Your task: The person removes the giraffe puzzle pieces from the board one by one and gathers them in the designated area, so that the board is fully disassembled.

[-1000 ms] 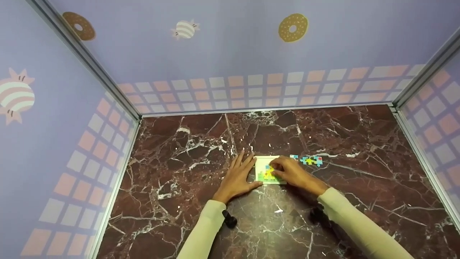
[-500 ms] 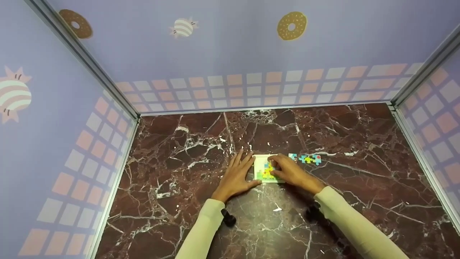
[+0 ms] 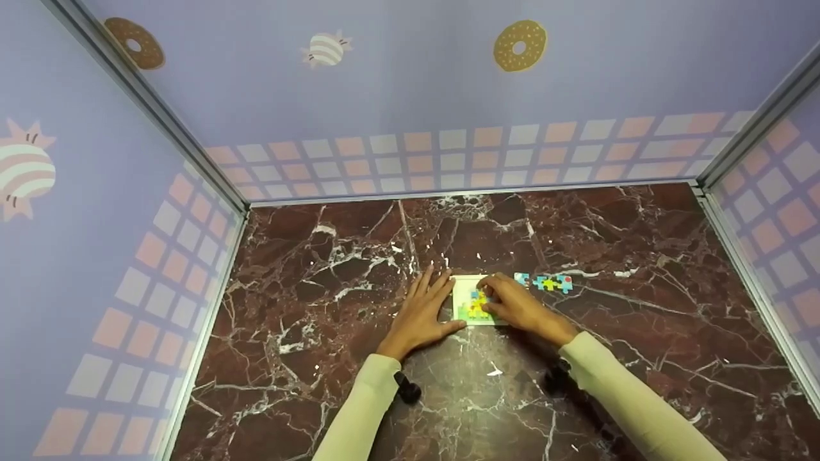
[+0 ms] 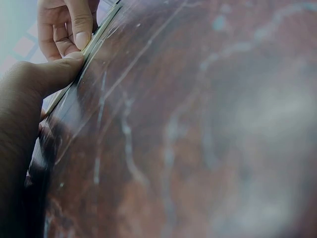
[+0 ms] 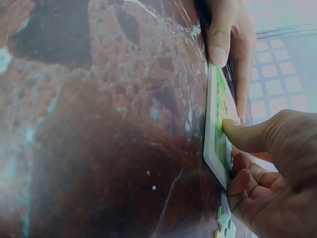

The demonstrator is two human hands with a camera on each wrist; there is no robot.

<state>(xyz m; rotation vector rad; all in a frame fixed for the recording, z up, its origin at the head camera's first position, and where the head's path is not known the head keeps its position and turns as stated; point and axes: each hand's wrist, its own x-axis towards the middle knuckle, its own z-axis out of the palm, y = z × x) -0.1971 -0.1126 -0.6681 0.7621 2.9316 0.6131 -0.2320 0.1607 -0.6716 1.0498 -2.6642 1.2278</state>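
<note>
A small jigsaw puzzle in a pale square frame (image 3: 464, 287) lies on the table, with green, yellow and blue pieces (image 3: 475, 305) fitted in its lower part. Along its left side my left hand (image 3: 419, 314) lies with spread fingers, its thumb touching the frame's near corner. My right hand (image 3: 512, 301) is over the frame's right half, fingers bent. In the right wrist view, the right thumb (image 5: 245, 135) presses on the puzzle's face (image 5: 221, 106), and other fingers curl beside the frame's edge. Whether a piece is pinched between thumb and fingers is hidden.
Loose puzzle pieces lie right of the frame: a blue and white one (image 3: 521, 279) and a joined blue and yellow strip (image 3: 553, 283). The dark red marbled table (image 3: 346, 256) meets lilac panels (image 3: 410, 96) at the back and both sides.
The head view has shifted slightly. Both hands stay at the frame, and my right fingers have shifted only a little over the puzzle. The loose pieces lie as before.
</note>
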